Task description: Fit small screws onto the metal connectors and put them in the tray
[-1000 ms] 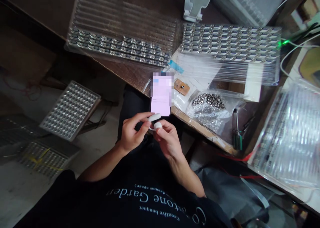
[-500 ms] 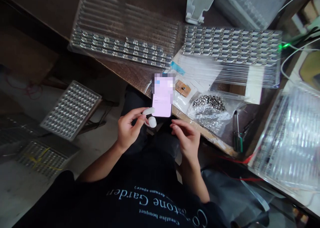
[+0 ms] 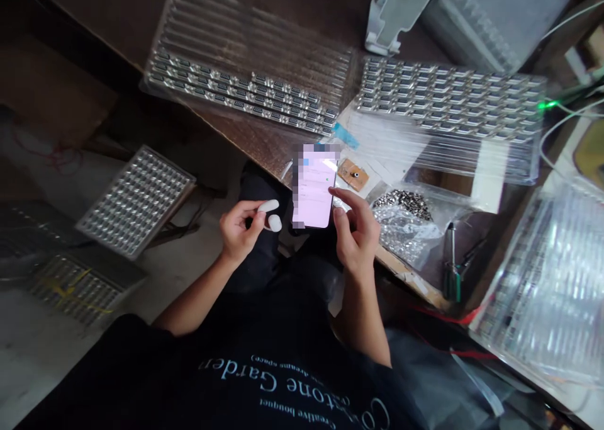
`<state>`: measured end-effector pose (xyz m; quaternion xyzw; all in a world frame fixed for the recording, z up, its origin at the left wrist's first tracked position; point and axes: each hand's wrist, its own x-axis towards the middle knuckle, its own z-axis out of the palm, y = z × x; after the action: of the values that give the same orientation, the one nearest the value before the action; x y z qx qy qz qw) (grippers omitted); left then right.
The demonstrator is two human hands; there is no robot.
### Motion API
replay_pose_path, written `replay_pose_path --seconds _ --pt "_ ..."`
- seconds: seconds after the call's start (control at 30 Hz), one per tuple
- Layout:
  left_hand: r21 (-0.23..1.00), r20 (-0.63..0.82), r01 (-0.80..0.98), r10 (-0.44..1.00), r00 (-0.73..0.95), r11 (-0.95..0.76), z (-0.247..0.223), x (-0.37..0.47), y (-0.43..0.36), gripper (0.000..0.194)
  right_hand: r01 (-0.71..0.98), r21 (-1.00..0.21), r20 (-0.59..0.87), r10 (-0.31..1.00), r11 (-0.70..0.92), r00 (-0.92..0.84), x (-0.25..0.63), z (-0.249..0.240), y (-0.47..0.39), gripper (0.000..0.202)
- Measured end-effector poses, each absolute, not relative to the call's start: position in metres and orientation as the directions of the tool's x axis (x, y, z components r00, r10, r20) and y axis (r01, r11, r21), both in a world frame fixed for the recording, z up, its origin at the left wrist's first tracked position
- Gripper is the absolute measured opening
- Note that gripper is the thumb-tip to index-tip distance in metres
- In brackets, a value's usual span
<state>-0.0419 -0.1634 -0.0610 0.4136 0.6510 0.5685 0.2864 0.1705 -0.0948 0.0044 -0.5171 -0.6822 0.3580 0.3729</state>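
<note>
My left hand [image 3: 240, 231] pinches a small white piece with two rounded ends [image 3: 268, 206] between thumb and index finger; its exact kind I cannot make out. To the right of it, a smartphone [image 3: 314, 194] with a lit pinkish screen lies by the table's front edge, part of it blurred out. My right hand [image 3: 357, 228] is beside the phone, thumb and index finger apart and nothing between them. Its index fingertip reaches the phone's right edge; whether it touches the screen I cannot tell.
Clear trays [image 3: 255, 33] of metal connectors [image 3: 453, 96] lie across the table. Near my right hand are a bag of small metal parts [image 3: 401, 219] and a green-handled screwdriver [image 3: 452, 272]. Filled trays [image 3: 134, 200] sit at lower left, stacked clear trays [image 3: 547, 279] at right.
My right hand has moved up to the phone's right edge, and its fingers have spread. My left hand with the white piece has drawn left, away from the phone. The view has shifted slightly.
</note>
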Motion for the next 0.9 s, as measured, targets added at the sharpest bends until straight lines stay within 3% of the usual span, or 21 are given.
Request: replay_pose_path --seconds 0.27,0.67,0.9 --pt "0.975 0.116 0.220 0.868 -0.482 -0.008 -0.069 -0.042 -0.163 0.025 0.496 -0.844 0.110 0.972 0.203 -0.210 0.167 0.009 -0.097 0.026" --pt "0.977 0.149 0.204 0.867 -0.475 -0.056 -0.067 -0.042 -0.162 0.017 0.218 -0.974 0.048 0.999 0.052 -0.024 0.175 0.002 -0.097 0.014" --pt "0.981 0.099 0.196 0.865 -0.493 -0.001 -0.065 -0.040 -0.160 0.027 0.176 -0.984 0.010 1.000 0.014 -0.023 0.178 0.002 -0.095 0.024"
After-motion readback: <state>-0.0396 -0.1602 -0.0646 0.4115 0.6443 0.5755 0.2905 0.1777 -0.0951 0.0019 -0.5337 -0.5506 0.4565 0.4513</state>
